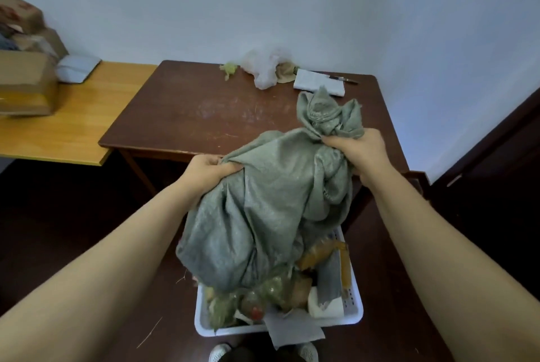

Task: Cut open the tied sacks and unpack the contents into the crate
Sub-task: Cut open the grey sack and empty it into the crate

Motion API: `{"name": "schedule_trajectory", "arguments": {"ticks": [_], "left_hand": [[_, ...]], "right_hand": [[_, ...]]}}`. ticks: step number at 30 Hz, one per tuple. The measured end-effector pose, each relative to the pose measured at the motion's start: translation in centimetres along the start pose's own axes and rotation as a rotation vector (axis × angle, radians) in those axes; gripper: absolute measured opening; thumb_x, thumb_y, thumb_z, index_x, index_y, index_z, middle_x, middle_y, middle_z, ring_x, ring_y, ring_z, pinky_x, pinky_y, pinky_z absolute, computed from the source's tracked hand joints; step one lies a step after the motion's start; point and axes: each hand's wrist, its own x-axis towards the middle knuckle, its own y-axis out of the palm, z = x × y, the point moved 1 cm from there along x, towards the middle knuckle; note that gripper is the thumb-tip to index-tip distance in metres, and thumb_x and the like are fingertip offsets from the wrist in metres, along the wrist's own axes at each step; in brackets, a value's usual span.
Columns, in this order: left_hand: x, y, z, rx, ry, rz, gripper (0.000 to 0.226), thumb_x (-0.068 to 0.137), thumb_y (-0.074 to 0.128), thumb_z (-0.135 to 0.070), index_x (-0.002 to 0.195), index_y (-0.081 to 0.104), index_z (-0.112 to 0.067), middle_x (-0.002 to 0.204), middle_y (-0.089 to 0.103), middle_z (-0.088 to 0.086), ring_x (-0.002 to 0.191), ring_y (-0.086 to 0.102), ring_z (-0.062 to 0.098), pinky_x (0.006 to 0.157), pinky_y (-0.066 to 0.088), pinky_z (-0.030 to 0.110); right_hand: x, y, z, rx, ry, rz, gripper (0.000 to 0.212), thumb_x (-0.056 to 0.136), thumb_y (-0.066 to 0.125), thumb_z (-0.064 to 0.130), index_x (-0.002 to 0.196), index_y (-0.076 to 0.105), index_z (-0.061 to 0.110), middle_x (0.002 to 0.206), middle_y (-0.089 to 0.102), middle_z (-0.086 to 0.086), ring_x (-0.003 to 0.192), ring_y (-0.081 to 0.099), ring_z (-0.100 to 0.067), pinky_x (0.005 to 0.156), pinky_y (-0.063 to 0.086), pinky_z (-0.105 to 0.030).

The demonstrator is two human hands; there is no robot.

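Note:
A grey-green woven sack (263, 209) hangs upended over a white plastic crate (355, 310) on the floor. My left hand (206, 171) grips a bunched fold at the sack's upper left. My right hand (358, 150) grips the sack's twisted end at the upper right. Below the sack's lower end, packed items lie in the crate: green wrapped bundles (271, 291), an orange bottle (318, 253) and a white roll (324, 306). The sack hides much of the crate's inside.
A dark brown table (187, 116) stands behind the sack with a white plastic bag (263, 69), a notepad (318, 82) and a pen (343, 79). A yellow table (76, 116) with cardboard boxes (26, 90) is at left. A dark door (496, 171) is at right.

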Motion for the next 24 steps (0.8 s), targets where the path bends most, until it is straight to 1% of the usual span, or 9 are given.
{"name": "schedule_trajectory", "arguments": {"ticks": [3,6,10,13,15,17,21,23,24], "left_hand": [[-0.2,0.0,-2.5,-0.028,0.118,0.027,0.029,0.079,0.074,-0.032,0.061,0.067,-0.011,0.065,0.069,0.004,0.059,0.065,0.015,0.055,0.054,0.027],[-0.4,-0.4,-3.6,0.134,0.184,-0.063,0.028,0.084,0.07,-0.028,0.062,0.064,-0.013,0.07,0.068,0.005,0.066,0.063,0.018,0.066,0.054,0.033],[-0.6,-0.9,-4.7,0.057,0.293,-0.033,0.029,0.085,0.068,-0.026,0.085,0.066,0.003,0.084,0.069,0.016,0.075,0.064,0.024,0.072,0.054,0.037],[-0.7,-0.6,-4.0,0.17,0.246,-0.012,0.028,0.089,0.064,-0.022,0.097,0.067,0.004,0.098,0.068,0.025,0.091,0.065,0.038,0.083,0.054,0.048],[-0.8,-0.8,-4.1,0.085,0.249,0.002,0.028,0.089,0.064,-0.022,0.098,0.068,0.004,0.096,0.07,0.021,0.09,0.067,0.034,0.081,0.054,0.044],[-0.7,-0.9,-3.9,0.0,0.233,-0.041,0.028,0.09,0.063,-0.021,0.099,0.067,0.005,0.092,0.07,0.018,0.083,0.066,0.028,0.083,0.053,0.044],[-0.7,-0.7,-3.3,0.04,0.268,-0.095,0.016,0.092,0.057,-0.009,0.104,0.066,-0.004,0.1,0.069,0.014,0.087,0.064,0.02,0.082,0.054,0.036],[-0.6,-0.4,-3.7,-0.012,0.319,-0.065,0.016,0.093,0.055,-0.007,0.102,0.067,-0.01,0.096,0.07,0.009,0.084,0.066,0.018,0.075,0.056,0.028],[-0.6,0.0,-4.2,-0.044,0.331,-0.053,0.016,0.093,0.054,-0.006,0.1,0.068,-0.011,0.095,0.071,0.009,0.083,0.067,0.019,0.073,0.056,0.028]], "right_hand": [[-0.2,0.3,1.0,-0.026,-0.098,0.004,0.026,0.052,0.083,0.038,0.071,0.073,0.024,0.082,0.074,0.002,0.086,0.069,-0.017,0.082,0.056,-0.044],[-0.5,0.3,1.2,-0.172,-0.131,0.053,0.026,0.059,0.085,0.037,0.079,0.073,0.025,0.09,0.074,0.001,0.091,0.067,-0.016,0.085,0.055,-0.044],[-0.6,-0.2,2.1,0.07,-0.2,-0.043,0.024,0.055,0.087,0.037,0.073,0.074,0.027,0.084,0.075,0.007,0.085,0.069,-0.008,0.08,0.056,-0.034],[-1.1,-0.2,1.6,0.106,-0.094,-0.029,0.022,0.056,0.089,0.029,0.071,0.074,0.022,0.086,0.075,0.0,0.085,0.07,-0.016,0.081,0.057,-0.037],[-0.8,-0.8,2.3,0.358,-0.097,-0.049,0.026,0.051,0.09,0.029,0.072,0.077,0.02,0.086,0.075,-0.001,0.084,0.072,-0.017,0.073,0.059,-0.033],[-0.3,-0.9,2.6,0.434,-0.086,-0.056,0.032,0.05,0.089,0.031,0.078,0.077,0.019,0.086,0.075,0.001,0.082,0.072,-0.015,0.071,0.058,-0.031],[-0.6,0.0,0.6,0.089,-0.084,-0.029,0.028,0.062,0.087,0.027,0.085,0.071,0.024,0.097,0.073,0.0,0.094,0.068,-0.018,0.089,0.054,-0.042],[-1.1,0.6,0.0,-0.042,-0.138,0.11,0.044,0.062,0.088,0.025,0.1,0.066,0.027,0.107,0.07,0.002,0.1,0.065,-0.016,0.092,0.052,-0.044],[-1.6,1.1,-0.3,-0.066,-0.124,0.278,0.062,0.058,0.09,0.027,0.114,0.061,0.026,0.115,0.067,0.004,0.105,0.064,-0.014,0.093,0.051,-0.043]]}}
